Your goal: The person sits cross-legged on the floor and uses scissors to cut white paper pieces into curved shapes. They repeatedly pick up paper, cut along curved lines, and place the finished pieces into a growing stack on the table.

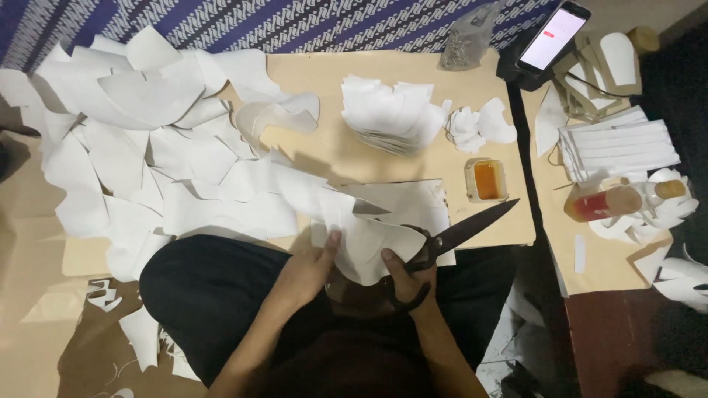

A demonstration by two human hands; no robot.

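Note:
I sit with dark trousers at a low tan board (383, 162). My left hand (313, 269) grips the left edge of a curved white cut piece (372, 247), thumb on top. My right hand (405, 284) holds large black scissors (461, 232) by the handles, and one finger also rests on the white piece. The blades are nearly closed and point up and to the right, away from the piece. A larger white sheet (402, 203) lies under the piece.
White offcuts (147, 147) pile up at the left. A stack of cut pieces (387, 114) stands further back, a small tub of orange glue (486, 180) to its right. A lit phone (553, 37), folded white strips (619, 147) and a bottle (605, 203) lie at the right.

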